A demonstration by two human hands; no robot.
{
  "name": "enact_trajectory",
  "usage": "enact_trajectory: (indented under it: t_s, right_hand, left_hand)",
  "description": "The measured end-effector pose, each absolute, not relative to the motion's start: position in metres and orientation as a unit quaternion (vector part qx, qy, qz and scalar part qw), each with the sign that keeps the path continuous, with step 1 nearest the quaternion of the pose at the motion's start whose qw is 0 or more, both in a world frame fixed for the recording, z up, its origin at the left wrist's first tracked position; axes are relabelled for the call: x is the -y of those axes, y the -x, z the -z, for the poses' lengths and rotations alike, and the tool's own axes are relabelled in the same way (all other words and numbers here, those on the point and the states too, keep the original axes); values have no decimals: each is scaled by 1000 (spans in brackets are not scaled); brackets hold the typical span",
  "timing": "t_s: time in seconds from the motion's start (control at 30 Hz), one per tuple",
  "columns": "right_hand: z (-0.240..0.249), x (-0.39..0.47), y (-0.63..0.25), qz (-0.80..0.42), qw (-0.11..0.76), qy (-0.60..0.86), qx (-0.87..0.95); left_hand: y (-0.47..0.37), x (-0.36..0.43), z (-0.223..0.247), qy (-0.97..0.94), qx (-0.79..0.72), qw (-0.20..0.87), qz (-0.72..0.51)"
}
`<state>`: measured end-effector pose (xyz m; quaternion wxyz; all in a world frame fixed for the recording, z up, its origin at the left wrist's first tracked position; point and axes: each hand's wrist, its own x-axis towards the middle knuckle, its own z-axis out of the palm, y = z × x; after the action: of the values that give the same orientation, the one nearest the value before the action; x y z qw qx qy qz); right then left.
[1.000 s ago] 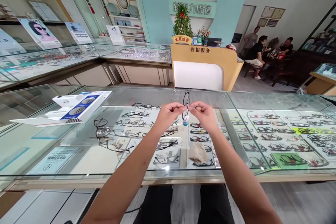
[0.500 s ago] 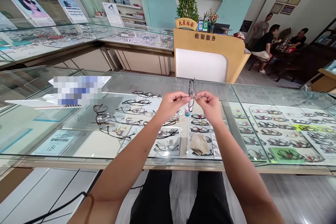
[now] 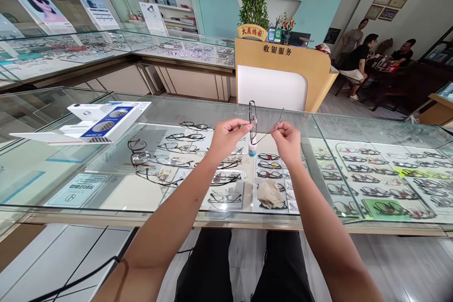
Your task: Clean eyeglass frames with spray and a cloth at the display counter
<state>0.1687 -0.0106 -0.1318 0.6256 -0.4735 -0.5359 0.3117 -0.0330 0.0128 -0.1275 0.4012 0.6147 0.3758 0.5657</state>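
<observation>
A dark-rimmed pair of eyeglasses (image 3: 252, 115) is held up over the glass counter, its front turned edge-on to me. My left hand (image 3: 230, 136) pinches the front near the nose bridge between thumb and fingers. With its fingertips, my right hand (image 3: 286, 139) grips a thin temple arm, which swings out to the right. Just below the glasses stands a small bottle (image 3: 252, 149) with a white top and blue base. Nearer to me, a crumpled beige cloth (image 3: 270, 194) lies on the counter.
Several pairs of glasses (image 3: 184, 137) lie left of my hands on the glass counter (image 3: 170, 106). Farther left stands an open white and blue box (image 3: 109, 122). Framed glasses fill the display at right (image 3: 375, 179). Beyond is a wooden cash desk (image 3: 283, 56); people (image 3: 357, 59) sit at the back right.
My right hand has moved slightly right, away from the left, drawing the temple arm outward. The glasses have shifted a little left and the small bottle shows more fully.
</observation>
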Motion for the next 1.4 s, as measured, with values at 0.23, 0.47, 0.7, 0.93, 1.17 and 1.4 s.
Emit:
enact_trajectory:
  t_s: [0.23,0.47,0.7,0.93,1.17,1.4]
  right_hand:
    - [128,10,-172,-309,670,465,490]
    - [124,13,-167,-332,675,492,439]
    - [121,22,-164,-326,680,474,454]
    - [126,49,-147,-197,602,419,651]
    - [138,50,-137,-185,530,403,723]
    - [140,49,-137,-163,512,419,732]
  left_hand:
    - [35,-13,121,-577,-359,430,-594]
    - [35,-15,119,-498,-331,488,-636]
    - [36,-10,116,-508,-331,437,-665]
    - [30,10,117,-568,-358,262,-693]
    - [27,17,120,-622,-365,196,-664]
    - [27,16,120,-650,-361,188,-642]
